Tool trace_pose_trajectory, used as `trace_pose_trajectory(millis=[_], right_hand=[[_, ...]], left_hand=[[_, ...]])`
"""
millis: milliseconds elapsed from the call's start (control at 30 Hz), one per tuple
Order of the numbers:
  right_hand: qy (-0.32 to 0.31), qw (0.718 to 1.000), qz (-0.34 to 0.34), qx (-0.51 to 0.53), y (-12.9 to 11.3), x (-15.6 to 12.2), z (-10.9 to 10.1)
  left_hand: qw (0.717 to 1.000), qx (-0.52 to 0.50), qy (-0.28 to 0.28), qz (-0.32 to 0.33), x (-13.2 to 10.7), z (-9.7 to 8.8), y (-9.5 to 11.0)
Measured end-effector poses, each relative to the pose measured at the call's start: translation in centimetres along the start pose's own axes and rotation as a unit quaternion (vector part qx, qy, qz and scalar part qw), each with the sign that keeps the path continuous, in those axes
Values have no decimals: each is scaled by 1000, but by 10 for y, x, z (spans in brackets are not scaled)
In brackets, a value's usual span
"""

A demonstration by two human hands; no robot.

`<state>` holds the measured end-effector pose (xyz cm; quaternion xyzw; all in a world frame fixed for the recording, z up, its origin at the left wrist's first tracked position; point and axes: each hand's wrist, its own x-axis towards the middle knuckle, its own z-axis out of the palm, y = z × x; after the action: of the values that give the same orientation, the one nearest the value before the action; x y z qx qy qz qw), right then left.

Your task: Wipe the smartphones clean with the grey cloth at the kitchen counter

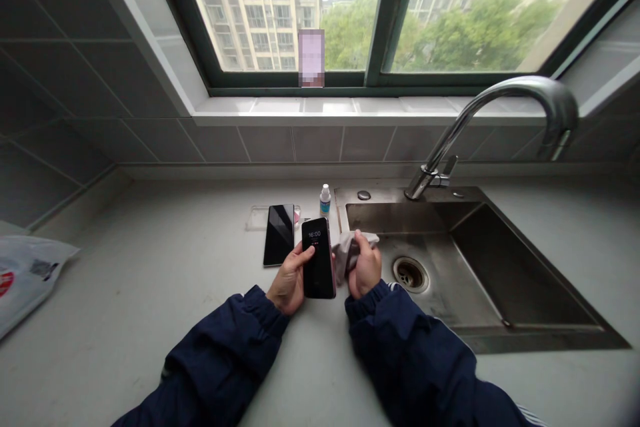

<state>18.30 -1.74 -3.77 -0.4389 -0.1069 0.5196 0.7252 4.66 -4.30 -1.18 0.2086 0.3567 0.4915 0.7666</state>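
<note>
My left hand (290, 280) grips a dark smartphone (319, 270) by its left side, the thumb lying on the screen, which shows 16:00. Just right of it, my right hand (367, 268) is closed on a crumpled light grey cloth (345, 257) near the sink's left edge. A second black smartphone (279, 237) lies flat on the counter, left of the held one. Partly under and behind it is a clear phone case (255, 217). A small white bottle with a blue label (325, 201) stands upright behind the held phone.
To the right is a steel sink (480, 263) with a drain (411, 273) and a tall curved faucet (463, 113). A white plastic bag (30, 273) lies on the pale counter (165, 233) at far left. A window (375, 20) is behind the counter.
</note>
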Motion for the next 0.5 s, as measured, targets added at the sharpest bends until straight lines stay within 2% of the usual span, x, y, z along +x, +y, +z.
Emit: trace_pose_trajectory(millis=[133,267,367,433,467,500], right_hand=[[-3,999,-26,-30,3,5,-3],[-45,993,-66,-83,0,1,-2],[-86,981,-107,-135,-5,-13,-2],[-149,960,-144,-189,-6,-26,-2],[-204,934,-176,-234,-6,-32,-2],[-275,886,-227,-298,-6,-37,-3]], left_hand=[[995,-90,-30,-7,-2,4,6],[989,-124,-78,-16,-4,6,10],[986,-138,-83,-29,-6,8,10],[986,-152,-63,-17,-6,10,9],[986,-161,-47,-8,-5,11,8],[985,-168,-31,0,-4,12,7]])
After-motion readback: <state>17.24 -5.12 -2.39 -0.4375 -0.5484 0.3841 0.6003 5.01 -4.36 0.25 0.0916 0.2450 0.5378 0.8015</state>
